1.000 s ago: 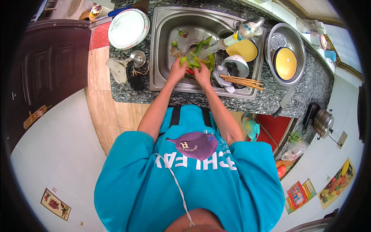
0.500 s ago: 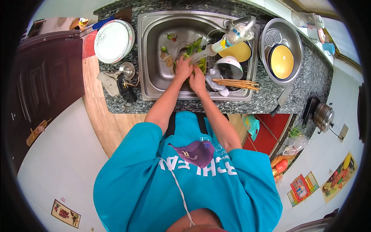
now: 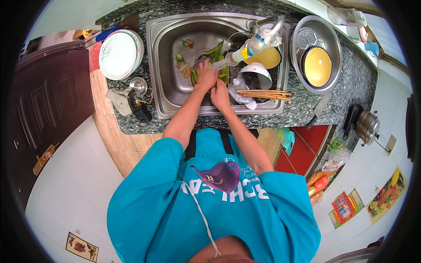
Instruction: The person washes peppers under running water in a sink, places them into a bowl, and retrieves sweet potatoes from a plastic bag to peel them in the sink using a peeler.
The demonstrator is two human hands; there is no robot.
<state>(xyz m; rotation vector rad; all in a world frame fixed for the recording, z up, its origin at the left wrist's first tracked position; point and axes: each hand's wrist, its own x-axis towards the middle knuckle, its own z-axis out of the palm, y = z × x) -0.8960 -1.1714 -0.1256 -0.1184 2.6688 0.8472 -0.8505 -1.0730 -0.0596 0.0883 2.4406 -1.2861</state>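
Both hands are down in the steel sink (image 3: 169, 83), below the faucet (image 3: 247, 50) with its plastic wrapping. My left hand (image 3: 206, 75) has its fingers spread over green peppers (image 3: 214, 51), and water falls beside it. My right hand (image 3: 219, 94) is just to its right with fingers bent at the peppers; what it holds, if anything, is hidden. A red and green piece (image 3: 187, 43) and some pale pieces (image 3: 184, 69) lie on the sink floor to the left.
A rack on the sink's right holds a white bowl (image 3: 258, 74), a yellow bowl (image 3: 267, 58) and chopsticks (image 3: 265, 94). Beyond are a steel basin (image 3: 296, 48) and a knife (image 3: 319, 109). Plates (image 3: 116, 55), a small metal cup (image 3: 138, 87) and a cloth (image 3: 118, 101) lie left.
My left hand has gone from gripping green pieces to lying spread over the peppers. My right hand has drawn in close beside it. The view has shifted, so the sink appears further left.
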